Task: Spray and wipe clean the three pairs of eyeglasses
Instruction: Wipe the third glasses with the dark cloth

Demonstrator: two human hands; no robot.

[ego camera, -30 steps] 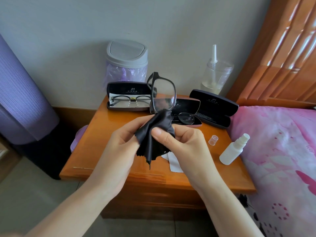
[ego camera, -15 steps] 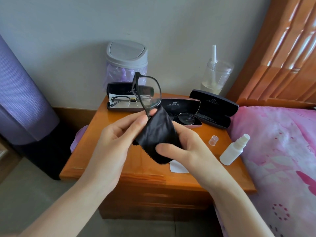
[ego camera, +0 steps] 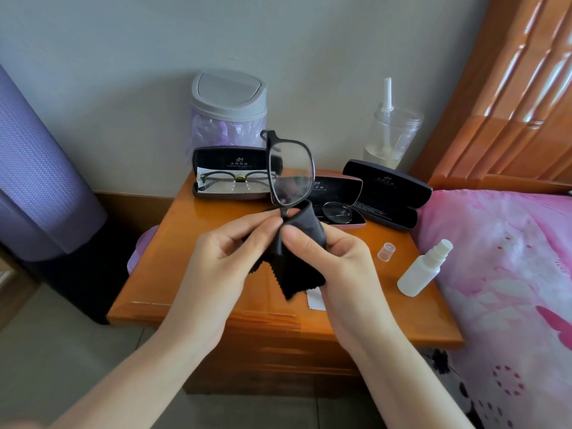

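Black-framed eyeglasses stand on end above the wooden nightstand, one lens up. My left hand pinches the frame at its lower part. My right hand grips a black cleaning cloth wrapped over the lower lens, which is hidden. A second pair of glasses lies in an open case at the back left. A round-lens pair lies in the middle open case. The white spray bottle lies at the right edge, its clear cap beside it.
An empty open black case sits at the back right. A small lidded bin and a clear jar stand against the wall. A white cloth lies under my hands. A pink bed borders the right.
The glasses swung left and then back to the right in my hands. The cloth shifted over the lower lens as my right thumb moved up onto it.
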